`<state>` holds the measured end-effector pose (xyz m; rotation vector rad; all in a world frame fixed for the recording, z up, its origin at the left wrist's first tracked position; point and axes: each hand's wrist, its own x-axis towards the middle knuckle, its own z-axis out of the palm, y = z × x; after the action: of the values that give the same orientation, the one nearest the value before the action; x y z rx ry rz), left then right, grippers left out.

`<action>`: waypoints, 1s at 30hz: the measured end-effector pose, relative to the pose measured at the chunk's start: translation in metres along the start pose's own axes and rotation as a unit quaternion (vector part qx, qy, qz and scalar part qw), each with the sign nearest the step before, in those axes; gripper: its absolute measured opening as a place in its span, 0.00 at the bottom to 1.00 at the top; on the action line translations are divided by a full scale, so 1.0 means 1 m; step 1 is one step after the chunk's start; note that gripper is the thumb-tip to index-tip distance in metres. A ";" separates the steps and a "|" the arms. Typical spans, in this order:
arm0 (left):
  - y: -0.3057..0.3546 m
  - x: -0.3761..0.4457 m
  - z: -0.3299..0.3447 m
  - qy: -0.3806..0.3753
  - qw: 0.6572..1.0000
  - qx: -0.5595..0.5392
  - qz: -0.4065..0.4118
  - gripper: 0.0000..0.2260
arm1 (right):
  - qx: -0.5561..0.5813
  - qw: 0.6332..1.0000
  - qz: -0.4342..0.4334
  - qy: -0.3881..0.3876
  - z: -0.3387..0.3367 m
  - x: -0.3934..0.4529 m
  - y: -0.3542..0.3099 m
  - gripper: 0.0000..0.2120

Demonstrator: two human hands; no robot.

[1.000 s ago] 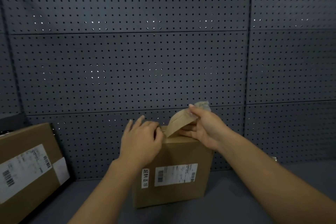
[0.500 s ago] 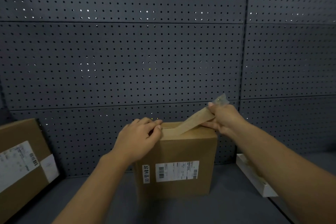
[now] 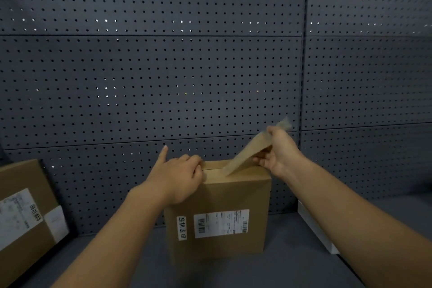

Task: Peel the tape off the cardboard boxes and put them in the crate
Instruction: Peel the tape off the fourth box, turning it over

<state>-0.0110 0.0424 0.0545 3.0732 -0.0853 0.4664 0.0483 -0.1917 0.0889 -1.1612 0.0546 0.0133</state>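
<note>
A brown cardboard box [image 3: 222, 196] with a white barcode label stands upright on the grey surface in the middle. My left hand [image 3: 180, 175] rests on its top left corner, fingers curled over the edge and the index finger pointing up. My right hand [image 3: 278, 152] pinches a strip of brown tape [image 3: 245, 154] that rises from the box's top seam up to the right. The tape's lower end still sticks to the top of the box. No crate is in view.
A second labelled cardboard box [image 3: 25, 215] leans at the left edge. A white flat object [image 3: 315, 229] lies at the right behind my right forearm. A dark pegboard wall [image 3: 163, 77] stands right behind the box.
My right hand has pulled the tape farther right and up, so more of the strip is off the seam. My left index finger has lifted off the box.
</note>
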 end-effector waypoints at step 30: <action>0.032 0.021 0.018 0.023 0.998 -0.050 0.016 0.22 | -0.241 0.923 -0.280 -0.108 -0.038 0.025 0.003 0.30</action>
<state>0.0127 0.0086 0.0438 2.9646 -0.1523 0.5185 0.0722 -0.2254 0.0701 -1.6259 -0.5034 -0.3704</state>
